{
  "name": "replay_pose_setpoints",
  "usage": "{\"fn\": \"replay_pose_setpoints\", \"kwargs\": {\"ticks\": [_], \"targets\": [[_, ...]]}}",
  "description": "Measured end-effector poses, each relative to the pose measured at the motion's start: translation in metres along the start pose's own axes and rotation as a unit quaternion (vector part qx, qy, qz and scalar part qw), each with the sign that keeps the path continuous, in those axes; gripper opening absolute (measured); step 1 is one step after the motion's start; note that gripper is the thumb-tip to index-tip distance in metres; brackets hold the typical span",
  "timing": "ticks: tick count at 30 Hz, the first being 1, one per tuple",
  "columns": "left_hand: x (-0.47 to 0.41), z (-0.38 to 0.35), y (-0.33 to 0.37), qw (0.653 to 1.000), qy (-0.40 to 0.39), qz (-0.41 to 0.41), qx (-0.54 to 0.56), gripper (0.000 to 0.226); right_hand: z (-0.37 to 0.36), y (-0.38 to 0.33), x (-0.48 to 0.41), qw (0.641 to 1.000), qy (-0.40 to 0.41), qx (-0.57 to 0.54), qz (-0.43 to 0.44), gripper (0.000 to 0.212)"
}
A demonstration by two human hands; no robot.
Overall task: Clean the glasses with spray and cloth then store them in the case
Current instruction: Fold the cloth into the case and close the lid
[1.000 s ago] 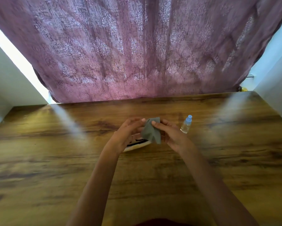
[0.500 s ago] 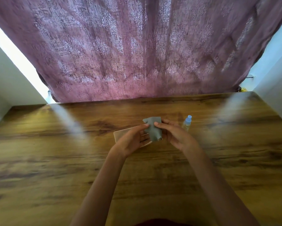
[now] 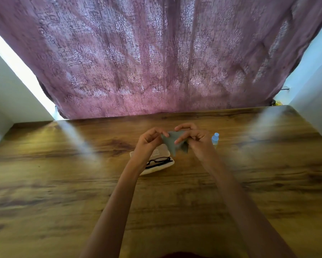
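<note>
both hands, left hand (image 3: pixel 148 140) and right hand (image 3: pixel 195 138), pinch the grey cloth (image 3: pixel 173 142) mid-frame above the table (image 3: pixel 63 183). black glasses (image 3: pixel 159 162) lie in what looks like the open case (image 3: pixel 156 169) just below. spray bottle (image 3: pixel 215 138) stands right of them.

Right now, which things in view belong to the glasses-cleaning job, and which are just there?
Part of the job:
- cloth, held by both the left hand and the right hand
- glasses, lying in the open case
- spray bottle, standing on the table

Just there:
- curtain
</note>
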State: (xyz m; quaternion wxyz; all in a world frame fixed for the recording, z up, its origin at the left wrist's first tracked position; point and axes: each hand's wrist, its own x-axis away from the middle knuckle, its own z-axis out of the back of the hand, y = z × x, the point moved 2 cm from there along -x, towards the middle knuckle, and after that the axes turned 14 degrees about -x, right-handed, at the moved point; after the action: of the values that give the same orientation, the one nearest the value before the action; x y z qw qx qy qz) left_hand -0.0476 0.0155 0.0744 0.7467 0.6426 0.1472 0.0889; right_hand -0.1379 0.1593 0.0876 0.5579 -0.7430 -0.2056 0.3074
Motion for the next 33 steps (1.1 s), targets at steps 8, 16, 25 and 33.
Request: {"fn": "replay_pose_setpoints", "kwargs": {"ticks": [8,16,25,33], "targets": [[0.000,-0.001,0.001,0.999,0.001,0.017,0.037,0.020,0.006,0.002,0.001,0.998,0.011,0.054,0.019,0.061],[0.001,0.004,0.001,0.999,0.002,0.048,0.019,0.019,0.005,0.004,0.004,0.998,0.031,-0.004,-0.050,0.045],[0.000,0.005,0.001,0.991,-0.024,0.131,0.029,0.042,0.004,0.004,0.008,0.990,0.044,-0.052,-0.126,0.016],[0.002,0.008,0.009,0.997,-0.040,0.071,-0.005,0.055,0.007,0.012,0.009,0.921,0.076,-0.234,-0.301,0.045]]}}
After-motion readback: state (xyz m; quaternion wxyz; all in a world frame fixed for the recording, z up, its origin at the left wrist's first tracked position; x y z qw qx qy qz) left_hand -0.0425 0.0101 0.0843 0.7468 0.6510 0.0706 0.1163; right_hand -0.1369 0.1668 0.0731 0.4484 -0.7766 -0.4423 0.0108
